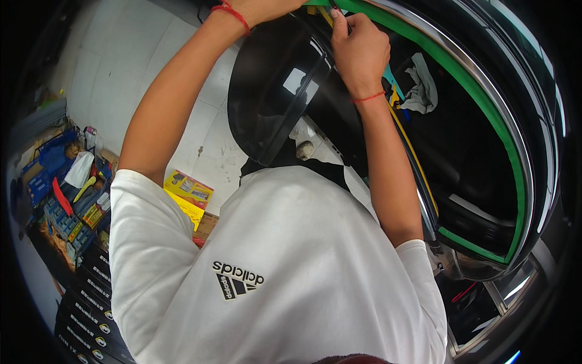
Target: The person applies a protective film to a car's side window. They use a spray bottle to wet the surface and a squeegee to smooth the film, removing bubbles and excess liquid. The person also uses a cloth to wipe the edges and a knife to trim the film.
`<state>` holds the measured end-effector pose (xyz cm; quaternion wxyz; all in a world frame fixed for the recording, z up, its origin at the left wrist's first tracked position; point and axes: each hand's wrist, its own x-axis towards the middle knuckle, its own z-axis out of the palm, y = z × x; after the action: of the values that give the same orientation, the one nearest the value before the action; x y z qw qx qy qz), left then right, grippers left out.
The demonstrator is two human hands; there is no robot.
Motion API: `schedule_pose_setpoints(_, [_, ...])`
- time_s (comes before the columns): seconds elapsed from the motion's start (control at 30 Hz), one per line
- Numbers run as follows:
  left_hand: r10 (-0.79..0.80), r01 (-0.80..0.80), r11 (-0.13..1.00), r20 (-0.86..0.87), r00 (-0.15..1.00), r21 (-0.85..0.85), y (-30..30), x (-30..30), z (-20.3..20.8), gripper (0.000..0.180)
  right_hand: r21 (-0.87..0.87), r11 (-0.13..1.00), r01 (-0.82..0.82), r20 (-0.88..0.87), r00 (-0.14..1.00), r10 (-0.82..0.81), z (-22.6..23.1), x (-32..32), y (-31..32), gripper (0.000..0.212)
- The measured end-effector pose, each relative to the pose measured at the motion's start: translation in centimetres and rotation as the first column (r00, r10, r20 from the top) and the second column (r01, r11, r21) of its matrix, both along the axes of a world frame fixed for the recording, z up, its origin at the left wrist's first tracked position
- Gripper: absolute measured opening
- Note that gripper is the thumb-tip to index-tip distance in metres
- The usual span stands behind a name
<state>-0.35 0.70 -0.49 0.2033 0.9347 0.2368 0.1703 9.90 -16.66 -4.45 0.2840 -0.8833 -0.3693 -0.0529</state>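
Green tape (502,133), white shirt (315,242), black lettering (238,267)

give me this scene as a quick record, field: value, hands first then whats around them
left hand: at the top edge by the green strip, fingers cut off
right hand: gripping a thin dark tool, mostly hidden
wrists: red string on each
green strip: along the opening of a dark car
inside car: crumpled grey cloth
lower left: yellow-and-red box; mixed clutter

1 downward head-worn fisheye view
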Motion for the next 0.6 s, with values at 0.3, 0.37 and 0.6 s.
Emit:
schedule_pose_setpoints(0.3, [-0.007,0.005,0.998,0.022,1.0,0.062,0.7,-0.4,0.1,0.038,-0.024,0.997,-0.072,-0.184,0.981,0.066,0.6,-0.5,-4.7,0.036])
schedule_pose_setpoints(0.37, [0.042,-0.029,0.98,-0.059,0.997,0.198,1.3,-0.8,-0.7,0.036,0.098,0.993,-0.064,-0.216,0.973,0.084,0.9,-0.7,-6.1,0.035])
schedule_pose_setpoints(0.6, [0.294,-0.191,0.74,0.054,0.954,-0.644,6.9,-8.0,-1.2,0.067,0.216,0.976,0.018,-0.363,0.93,0.064,2.7,-0.2,-10.7,0.048])
